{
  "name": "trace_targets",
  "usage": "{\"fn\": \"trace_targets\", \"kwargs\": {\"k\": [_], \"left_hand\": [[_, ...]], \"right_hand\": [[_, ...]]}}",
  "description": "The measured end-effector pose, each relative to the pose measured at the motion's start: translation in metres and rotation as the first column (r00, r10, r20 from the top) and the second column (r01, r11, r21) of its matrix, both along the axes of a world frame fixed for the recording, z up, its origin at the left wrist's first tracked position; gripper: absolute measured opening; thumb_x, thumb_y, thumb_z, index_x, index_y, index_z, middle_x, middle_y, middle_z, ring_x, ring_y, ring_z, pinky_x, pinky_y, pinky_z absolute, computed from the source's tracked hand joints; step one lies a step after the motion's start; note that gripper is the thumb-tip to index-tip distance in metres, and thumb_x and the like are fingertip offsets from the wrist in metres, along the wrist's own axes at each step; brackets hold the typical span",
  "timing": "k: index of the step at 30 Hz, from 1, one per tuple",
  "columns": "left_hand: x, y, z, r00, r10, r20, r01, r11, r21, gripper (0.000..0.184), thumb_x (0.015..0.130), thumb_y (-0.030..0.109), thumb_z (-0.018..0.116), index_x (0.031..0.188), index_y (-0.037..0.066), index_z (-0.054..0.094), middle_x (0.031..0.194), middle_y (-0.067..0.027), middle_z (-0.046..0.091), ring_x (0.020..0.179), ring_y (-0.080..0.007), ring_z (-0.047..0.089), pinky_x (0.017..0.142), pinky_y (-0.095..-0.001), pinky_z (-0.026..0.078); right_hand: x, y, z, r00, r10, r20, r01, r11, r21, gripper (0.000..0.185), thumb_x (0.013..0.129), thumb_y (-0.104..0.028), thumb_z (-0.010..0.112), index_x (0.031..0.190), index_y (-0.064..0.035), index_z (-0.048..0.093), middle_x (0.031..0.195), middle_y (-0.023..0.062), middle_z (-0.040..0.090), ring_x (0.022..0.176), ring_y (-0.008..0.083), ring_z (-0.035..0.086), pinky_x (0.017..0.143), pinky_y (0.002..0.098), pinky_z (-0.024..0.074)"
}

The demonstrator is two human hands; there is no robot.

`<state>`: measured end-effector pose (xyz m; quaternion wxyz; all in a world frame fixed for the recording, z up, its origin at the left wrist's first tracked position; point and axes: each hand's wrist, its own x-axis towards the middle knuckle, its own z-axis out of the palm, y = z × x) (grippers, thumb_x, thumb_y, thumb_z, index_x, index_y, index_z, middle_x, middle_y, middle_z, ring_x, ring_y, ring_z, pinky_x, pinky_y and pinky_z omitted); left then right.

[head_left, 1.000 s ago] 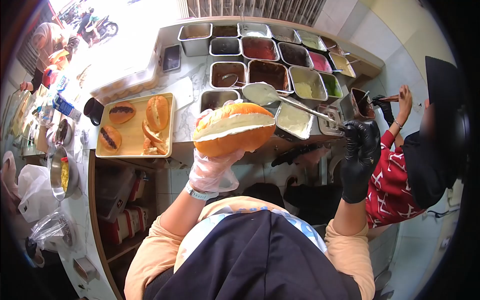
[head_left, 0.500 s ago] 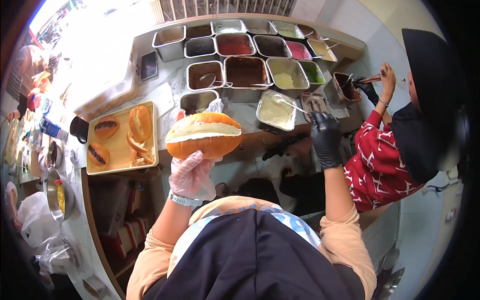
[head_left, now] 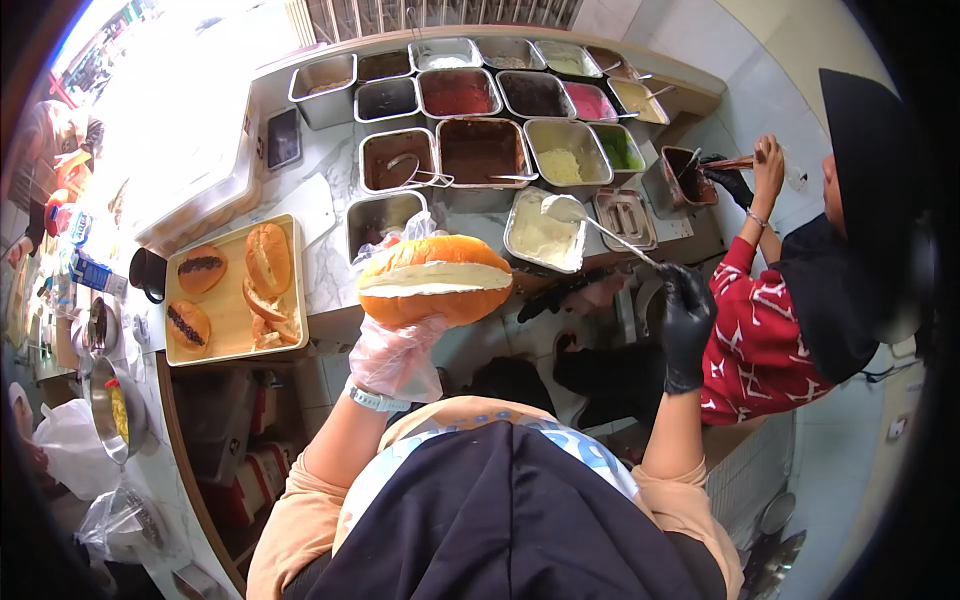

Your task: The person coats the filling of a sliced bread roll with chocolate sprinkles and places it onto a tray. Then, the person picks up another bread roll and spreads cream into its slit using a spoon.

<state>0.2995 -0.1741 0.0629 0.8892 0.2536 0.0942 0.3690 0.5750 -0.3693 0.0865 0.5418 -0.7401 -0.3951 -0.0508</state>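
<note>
My left hand [head_left: 400, 352], in a clear plastic glove, holds up a split bread bun [head_left: 435, 304] with pale cream spread along its cut. My right hand [head_left: 688, 312], in a black glove, grips the handle of a long spoon [head_left: 622, 238]. The spoon's cream-coated bowl is over the tub of pale cream [head_left: 540, 243]; whether it touches the cream I cannot tell. Behind the bun stands a metal tub [head_left: 385, 215] with crumpled plastic at its edge.
Metal tubs of coloured fillings [head_left: 483, 150] stand in rows at the back. A yellow tray [head_left: 235, 345] with several buns lies left, near a dark mug [head_left: 148, 272] and a phone [head_left: 284, 138]. At right, a co-worker in a red sweater [head_left: 755, 340] works over a tub [head_left: 672, 183].
My right hand has drawn down and to the right, lifting the spoon from the cream tub. The bun in my left hand has shifted slightly right.
</note>
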Motion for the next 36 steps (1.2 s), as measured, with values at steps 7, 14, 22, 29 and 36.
{"fn": "trace_targets", "kwargs": {"k": [7, 14, 22, 29, 36], "left_hand": [[0.014, 0.007, 0.006, 1.000, -0.004, 0.027, 0.005, 1.000, -0.011, 0.099, 0.065, -0.018, 0.071, 0.144, 0.021, 0.027, 0.144, -0.0078, 0.037, 0.133, -0.0262, 0.040, 0.107, -0.0446, 0.038], [0.014, 0.014, 0.000, 0.998, 0.013, 0.063, -0.012, 1.000, -0.020, 0.096, 0.067, -0.018, 0.067, 0.144, 0.022, 0.027, 0.144, -0.0063, 0.037, 0.132, -0.0270, 0.040, 0.107, -0.0477, 0.037], [-0.001, 0.011, 0.008, 0.995, 0.040, 0.096, -0.035, 0.998, -0.056, 0.094, 0.068, -0.020, 0.066, 0.144, 0.021, 0.026, 0.139, -0.0082, 0.041, 0.130, -0.0278, 0.043, 0.103, -0.0450, 0.043], [-0.010, 0.006, 0.009, 0.989, 0.041, 0.145, -0.022, 0.991, -0.134, 0.088, 0.072, -0.019, 0.062, 0.144, 0.019, 0.026, 0.137, -0.0111, 0.042, 0.125, -0.0298, 0.048, 0.100, -0.0440, 0.047], [-0.014, -0.002, 0.006, 0.989, 0.048, 0.141, -0.015, 0.973, -0.232, 0.071, 0.076, -0.018, 0.058, 0.138, 0.007, 0.035, 0.130, -0.0157, 0.048, 0.121, -0.0300, 0.052, 0.097, -0.0436, 0.050]], "right_hand": [[-0.043, 0.005, 0.034, 0.795, -0.007, 0.606, 0.074, 0.994, -0.085, 0.004, 0.087, -0.008, 0.065, 0.087, -0.0043, 0.065, 0.079, 0.0058, 0.061, 0.072, 0.0224, 0.057, 0.067, 0.0338, 0.0449], [-0.042, 0.017, 0.033, 0.664, 0.124, 0.737, -0.035, 0.990, -0.135, 0.006, 0.083, -0.017, 0.068, 0.084, -0.0119, 0.067, 0.067, 0.0047, 0.048, 0.064, 0.0248, 0.050, 0.065, 0.0386, 0.0408], [-0.053, 0.023, 0.039, 0.615, 0.166, 0.771, -0.086, 0.986, -0.143, 0.005, 0.082, -0.014, 0.068, 0.083, -0.0091, 0.068, 0.063, 0.0046, 0.046, 0.060, 0.0240, 0.048, 0.063, 0.0370, 0.0399], [-0.057, 0.027, 0.037, 0.542, 0.146, 0.828, -0.131, 0.987, -0.088, 0.004, 0.083, -0.010, 0.066, 0.084, -0.0071, 0.069, 0.064, 0.0043, 0.050, 0.059, 0.0228, 0.048, 0.061, 0.0368, 0.0398], [-0.063, 0.021, 0.033, 0.576, 0.100, 0.812, -0.117, 0.992, -0.039, 0.003, 0.083, -0.008, 0.065, 0.083, -0.0067, 0.068, 0.064, 0.0045, 0.052, 0.057, 0.0231, 0.049, 0.060, 0.0366, 0.0398]]}}
